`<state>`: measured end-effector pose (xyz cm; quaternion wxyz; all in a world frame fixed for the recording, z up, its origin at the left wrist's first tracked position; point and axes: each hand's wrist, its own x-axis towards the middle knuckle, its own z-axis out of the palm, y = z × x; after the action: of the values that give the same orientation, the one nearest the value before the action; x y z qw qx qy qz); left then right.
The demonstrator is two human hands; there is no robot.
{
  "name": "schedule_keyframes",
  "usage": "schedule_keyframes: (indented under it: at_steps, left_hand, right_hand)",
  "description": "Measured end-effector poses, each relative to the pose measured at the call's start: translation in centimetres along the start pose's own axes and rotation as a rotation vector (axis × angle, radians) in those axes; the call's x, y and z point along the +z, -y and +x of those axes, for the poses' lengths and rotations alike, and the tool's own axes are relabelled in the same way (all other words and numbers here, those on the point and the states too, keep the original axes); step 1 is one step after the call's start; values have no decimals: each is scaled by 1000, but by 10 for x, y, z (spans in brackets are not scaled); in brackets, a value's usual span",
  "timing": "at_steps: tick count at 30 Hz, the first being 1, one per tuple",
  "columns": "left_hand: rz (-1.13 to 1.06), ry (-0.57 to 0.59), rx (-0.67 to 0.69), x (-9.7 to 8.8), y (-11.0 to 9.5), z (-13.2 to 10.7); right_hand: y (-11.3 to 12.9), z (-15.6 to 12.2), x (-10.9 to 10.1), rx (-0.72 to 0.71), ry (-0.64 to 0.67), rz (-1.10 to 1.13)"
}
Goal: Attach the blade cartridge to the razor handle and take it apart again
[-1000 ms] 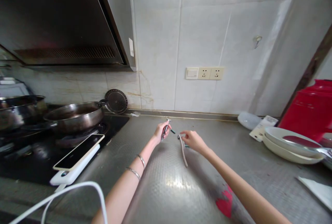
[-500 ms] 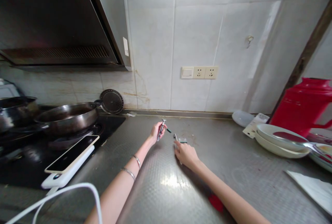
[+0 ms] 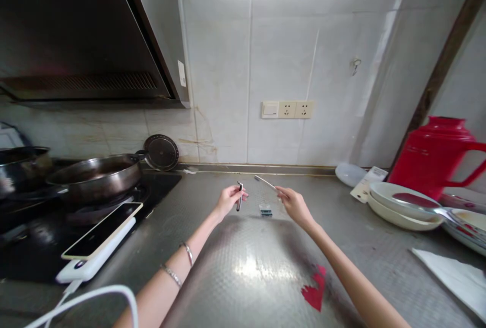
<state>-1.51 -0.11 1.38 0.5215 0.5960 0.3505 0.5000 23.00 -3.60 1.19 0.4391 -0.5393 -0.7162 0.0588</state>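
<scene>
Pale stick (image 3: pixel 266 182) has swung up & out since ½ sec ago: it was mostly under my fingers, on the near side of the small clear case (image 3: pixel 266 210); now it points up-left, beyond the case, greyish end farthest from me. R hand (image 3: pixel 294 204), just right of the case, has it pinched by the near end, fingertips close tog.; can't tell if the far end touches the counter (image 3: pixel 228 262). L hand (image 3: pixel 230 200), just left of the case, holds a slim dark-and-silver tool (image 3: pixel 239 200) approx. upright btwn thumb & fingers, apart from the stick. To do this bit well, I'd say: light but firm grip both sides, R pinch a touch nearer the stick's middle so the far end doesn't wobble. Best hold L steady, turn R wrist only, & watch the ends, not my knuckles. Stay clear of the case too; small thing like that would prob. skid if knocked (contents dark/greenish, too small to ID). Further out: red heart shape (image 3: pixel 315 290), nearer me & right of the case, no bother. White cable (image 3: pixel 114 290) is well left of it, nearer me, by my forearm, so elbow in, else poss. snag.
</scene>
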Motion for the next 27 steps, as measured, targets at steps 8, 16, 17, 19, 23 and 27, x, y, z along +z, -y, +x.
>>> schedule_keyframes:
  at_steps: [8, 16, 17, 19, 23, 27]
  left_hand:
    - [101, -40, 146, 8, 3, -16]
    - [207, -33, 193, 13, 9, -18]
    - [210, -28, 193, 13, 9, -18]
    - [219, -27, 198, 15, 9, -20]
    - [234, -29, 217, 17, 6, -21]
    - [230, -22, 214, 18, 5, -22]
  right_hand:
    - [1, 3, -23, -83, 39, 157]
    - [21, 1, -23, -91, 59, 243]
    - [22, 1, -23, -91, 55, 246]
    - [24, 1, -24, -96, 51, 251]
    - [33, -1, -28, -116, 90, 279]
    - [35, -2, -27, -140, 146, 287]
